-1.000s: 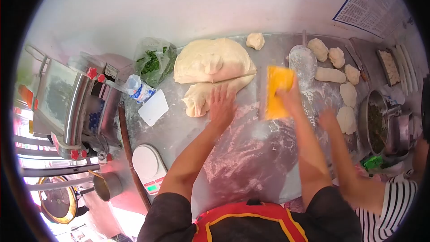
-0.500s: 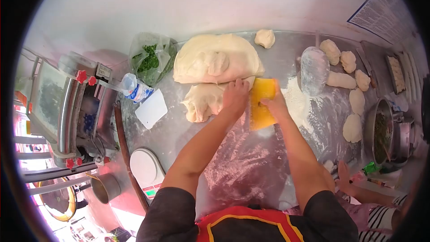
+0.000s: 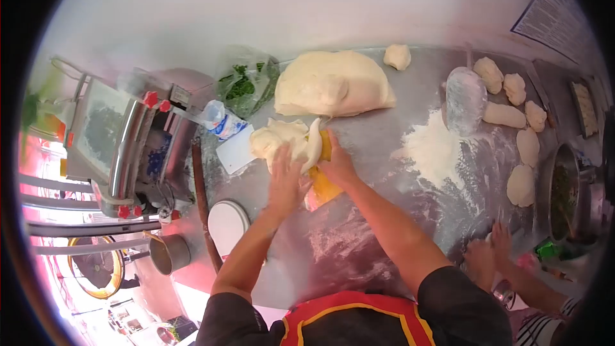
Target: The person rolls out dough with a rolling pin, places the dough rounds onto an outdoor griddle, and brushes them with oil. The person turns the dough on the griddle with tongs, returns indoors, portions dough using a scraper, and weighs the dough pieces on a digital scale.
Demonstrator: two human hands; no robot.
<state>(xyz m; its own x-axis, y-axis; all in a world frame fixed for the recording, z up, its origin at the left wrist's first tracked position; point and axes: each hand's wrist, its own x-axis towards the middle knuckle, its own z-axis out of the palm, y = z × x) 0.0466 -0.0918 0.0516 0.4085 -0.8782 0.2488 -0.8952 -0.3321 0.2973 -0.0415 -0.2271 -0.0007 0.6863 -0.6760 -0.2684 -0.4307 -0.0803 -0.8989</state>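
Note:
A yellow scraper [image 3: 325, 182] is gripped in my right hand [image 3: 339, 165], its edge against the right side of a loose dough piece [image 3: 282, 140]. My left hand [image 3: 286, 179] lies on the near edge of that piece with its fingers spread. Behind both hands sits the large dough mass [image 3: 333, 83], with a visible space between it and the smaller piece. A white flat scraper [image 3: 236, 150] lies just left of the smaller dough.
Loose flour [image 3: 435, 150] and a floury scoop [image 3: 466, 99] lie right of centre, near several dough pieces [image 3: 527, 147]. A co-worker's hands [image 3: 490, 253] are at the lower right. A scale [image 3: 229, 225], rolling stick [image 3: 202, 205] and bag of greens [image 3: 246, 86] stand left.
The smaller dough has come away from the large mass and shifted left and nearer. My right hand has swept the yellow scraper left; my left hand has moved left too.

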